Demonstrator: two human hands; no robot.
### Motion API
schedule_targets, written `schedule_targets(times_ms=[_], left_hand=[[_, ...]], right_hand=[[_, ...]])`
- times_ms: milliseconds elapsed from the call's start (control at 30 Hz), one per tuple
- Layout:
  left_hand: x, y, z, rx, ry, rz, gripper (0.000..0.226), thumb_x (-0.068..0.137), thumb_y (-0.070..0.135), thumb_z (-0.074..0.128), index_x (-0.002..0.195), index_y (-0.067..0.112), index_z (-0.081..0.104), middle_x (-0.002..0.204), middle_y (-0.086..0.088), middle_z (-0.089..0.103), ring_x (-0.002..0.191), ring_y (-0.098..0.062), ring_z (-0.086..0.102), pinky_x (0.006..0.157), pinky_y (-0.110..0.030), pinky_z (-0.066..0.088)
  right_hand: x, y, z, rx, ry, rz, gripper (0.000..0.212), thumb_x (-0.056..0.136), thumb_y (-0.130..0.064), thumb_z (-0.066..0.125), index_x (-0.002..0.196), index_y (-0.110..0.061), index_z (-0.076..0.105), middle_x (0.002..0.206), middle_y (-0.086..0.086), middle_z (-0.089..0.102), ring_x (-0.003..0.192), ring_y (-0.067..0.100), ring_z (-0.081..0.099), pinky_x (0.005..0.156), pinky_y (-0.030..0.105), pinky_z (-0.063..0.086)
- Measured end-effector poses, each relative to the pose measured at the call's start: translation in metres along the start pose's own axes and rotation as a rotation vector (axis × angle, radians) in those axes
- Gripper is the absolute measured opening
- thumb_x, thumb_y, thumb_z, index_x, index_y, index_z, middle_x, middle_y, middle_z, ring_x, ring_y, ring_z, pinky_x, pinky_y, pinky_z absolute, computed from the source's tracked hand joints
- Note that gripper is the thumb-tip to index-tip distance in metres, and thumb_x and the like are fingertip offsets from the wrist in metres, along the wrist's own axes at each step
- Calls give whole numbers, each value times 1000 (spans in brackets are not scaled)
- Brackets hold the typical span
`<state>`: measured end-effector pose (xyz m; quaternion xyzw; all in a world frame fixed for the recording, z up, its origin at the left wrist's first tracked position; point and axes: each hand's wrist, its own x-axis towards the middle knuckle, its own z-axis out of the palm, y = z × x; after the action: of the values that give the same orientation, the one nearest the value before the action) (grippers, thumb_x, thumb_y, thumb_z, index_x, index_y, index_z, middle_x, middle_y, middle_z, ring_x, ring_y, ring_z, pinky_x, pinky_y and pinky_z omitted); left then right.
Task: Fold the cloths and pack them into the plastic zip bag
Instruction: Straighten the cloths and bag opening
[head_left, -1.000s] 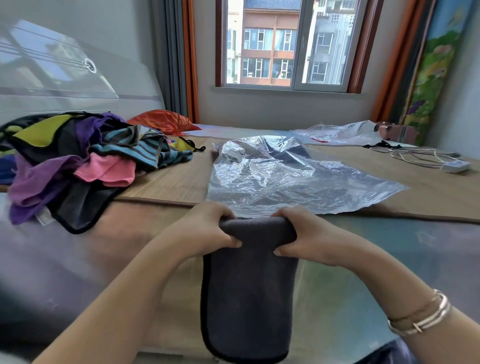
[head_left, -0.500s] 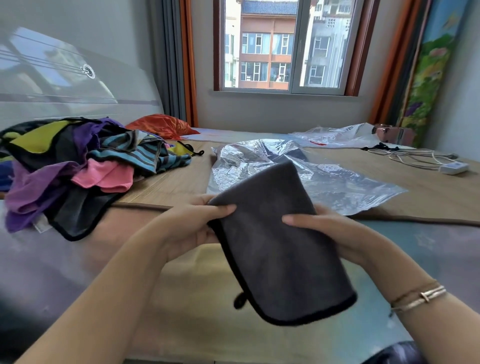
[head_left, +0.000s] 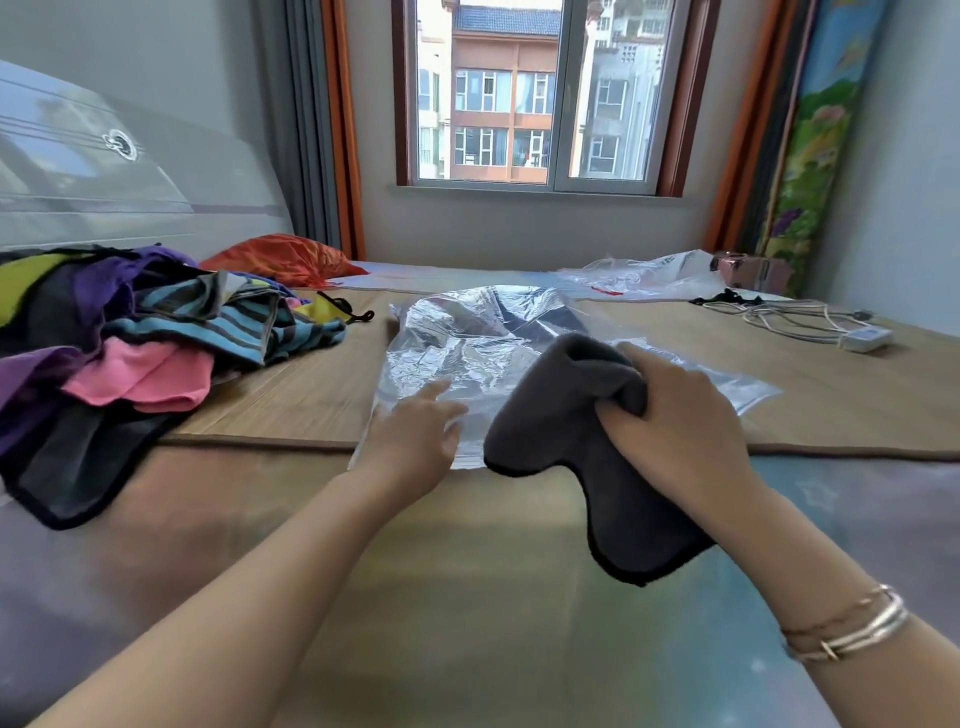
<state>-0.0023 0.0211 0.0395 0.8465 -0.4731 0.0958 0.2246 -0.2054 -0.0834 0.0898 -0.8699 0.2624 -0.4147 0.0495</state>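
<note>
A wide woven bamboo mat (head_left: 675, 415) covers the bed, and on its left side lies a big heap of mixed coloured cloths (head_left: 130, 353). In the middle of the mat lies the crinkled clear plastic zip bag (head_left: 467, 343), flat, its mouth toward the person. The folded dark grey towel with black edging (head_left: 571, 447) hangs over the near edge of the bag, bunched in the right hand (head_left: 680, 415), whose fingers curl around it. The left hand (head_left: 415, 431) reaches with straight fingers onto the bag's near left part. Thin metal bracelets (head_left: 852, 629) sit on the right wrist.
</note>
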Motion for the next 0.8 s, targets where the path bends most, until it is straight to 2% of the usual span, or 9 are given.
schedule_targets(times_ms=[100, 200, 333, 400, 500, 567, 633, 733, 800], left_hand=[[15, -4, -6, -180, 165, 53, 42, 96, 6, 46, 136, 16, 53, 145, 1, 49, 130, -18, 48, 106, -34, 39], [26, -3, -19, -166, 295, 130, 48, 92, 0, 49, 135, 20, 55, 140, 6, 54, 124, -16, 54, 100, -30, 44], [39, 0, -40, -236, 407, 179, 54, 88, -5, 52, 135, 19, 55, 139, 7, 54, 126, -7, 49, 96, 4, 22], [43, 5, -50, -320, 416, 194, 57, 86, -9, 51, 137, 18, 54, 138, 8, 54, 115, 1, 53, 90, 9, 22], [46, 12, -60, -444, 388, 223, 63, 84, -13, 48, 138, 19, 52, 136, 7, 54, 89, 0, 65, 81, 0, 40], [50, 15, -65, -459, 381, 217, 65, 83, -17, 44, 139, 17, 50, 134, 5, 52, 87, -3, 64, 76, -3, 42], [55, 18, -68, -447, 363, 156, 66, 81, -18, 41, 139, 12, 45, 132, 0, 48, 88, -6, 58, 75, -6, 42], [63, 19, -65, -384, 352, 83, 58, 81, -9, 49, 136, 9, 40, 121, -3, 39, 100, -20, 51, 93, -24, 42], [69, 18, -59, -240, 349, 92, 59, 80, 9, 65, 131, 10, 36, 118, -4, 32, 101, -25, 47, 92, -36, 44]], right_hand=[[17, 0, -2, -121, 76, -121, 10, 81, -29, 52, 80, -21, 46, 59, -5, 42, 67, 33, 52, 54, 33, 25], [39, -4, 3, -176, 55, -330, 15, 76, -33, 49, 84, -19, 51, 69, -4, 56, 67, 32, 59, 51, 31, 31], [71, -14, 31, -379, -175, -465, 18, 91, -28, 45, 107, -22, 51, 101, -2, 64, 93, 28, 63, 62, 32, 33], [86, -16, 50, -431, -301, -429, 20, 94, -24, 44, 113, -22, 48, 116, -2, 62, 105, 26, 61, 67, 33, 36], [105, -13, 74, -491, -408, -403, 30, 93, -13, 46, 122, -22, 49, 127, 3, 55, 118, 26, 52, 85, 37, 41], [118, -11, 87, -569, -379, -434, 35, 94, -13, 48, 128, -21, 50, 133, 6, 50, 125, 28, 44, 98, 40, 36], [130, -10, 100, -642, -345, -438, 37, 92, -13, 53, 128, -20, 53, 139, 8, 42, 132, 30, 34, 103, 41, 33], [142, -8, 114, -628, -353, -339, 37, 86, -6, 63, 121, -13, 57, 143, 9, 31, 130, 31, 38, 95, 40, 43], [147, -7, 118, -590, -345, -299, 30, 88, -4, 59, 118, -10, 60, 136, 9, 40, 122, 31, 48, 89, 40, 47]])
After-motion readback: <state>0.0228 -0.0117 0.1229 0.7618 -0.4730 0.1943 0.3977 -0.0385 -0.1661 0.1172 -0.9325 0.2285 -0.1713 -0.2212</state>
